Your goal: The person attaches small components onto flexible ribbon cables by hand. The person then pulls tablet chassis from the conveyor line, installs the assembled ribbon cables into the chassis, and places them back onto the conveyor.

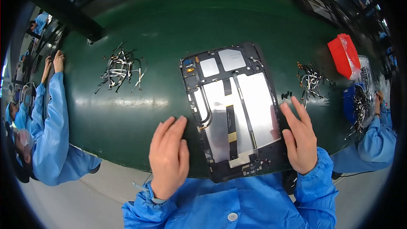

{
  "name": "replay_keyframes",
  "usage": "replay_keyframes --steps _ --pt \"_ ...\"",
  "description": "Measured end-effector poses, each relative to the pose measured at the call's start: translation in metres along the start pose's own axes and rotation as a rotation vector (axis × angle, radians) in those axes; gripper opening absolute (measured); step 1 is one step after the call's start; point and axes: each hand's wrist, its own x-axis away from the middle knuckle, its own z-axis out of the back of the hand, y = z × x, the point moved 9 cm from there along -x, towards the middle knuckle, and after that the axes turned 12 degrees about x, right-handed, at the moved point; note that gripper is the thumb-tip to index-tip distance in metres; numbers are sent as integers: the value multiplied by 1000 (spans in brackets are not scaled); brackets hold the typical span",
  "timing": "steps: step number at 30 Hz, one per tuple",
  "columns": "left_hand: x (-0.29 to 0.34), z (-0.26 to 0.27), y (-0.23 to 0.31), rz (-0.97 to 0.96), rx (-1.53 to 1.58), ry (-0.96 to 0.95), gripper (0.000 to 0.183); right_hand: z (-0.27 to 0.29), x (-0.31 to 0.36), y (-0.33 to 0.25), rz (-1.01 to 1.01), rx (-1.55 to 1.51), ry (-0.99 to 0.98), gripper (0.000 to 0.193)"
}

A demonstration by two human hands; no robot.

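Tablet (232, 114) lies open at the green table's (165, 63) near edge, my left hand (168, 157) and right hand (302, 142) there empty, fingers apart; I judge this positioning, the next move needing gentle contact.

Electronics workshop, green bench (165, 25), opened tablet (233, 112), heaped cables (120, 70), co-workers (55, 110) in blue smocks (377, 140)

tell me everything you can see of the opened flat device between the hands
The opened device is a flat, black-framed slab with shiny, metal-looking silver panels, dark ribbon cables, yellowish tape patches and small circuit parts along its left and near edges. It lies inner side up on the green table, far end leaning left. The left hand is apart from it; the right hand is close, contact unclear.
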Motion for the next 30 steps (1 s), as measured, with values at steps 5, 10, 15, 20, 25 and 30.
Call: replay_keyframes --steps 5,10,15,20,25,30 --pt "8 -22 1 165 506 -7 69 -10 0 -3 -49 -227 20 55" --pt "5 -24 -11 310 987 150 66 -10 6 4 -100 -825 129 81" --pt "1 -33 -38 575 1654 158 55 0 14 7 -43 -913 192 82" --pt "-7 -35 -36 560 1683 158 50 9 6 8 -46 -800 187 58" --pt "-56 -16 -51 457 1302 65 38 1 -66 22 -294 -1209 -64 69" --pt "-103 85 -68 -184 -274 504 15 -5 -188 53 -255 -1195 107 51"
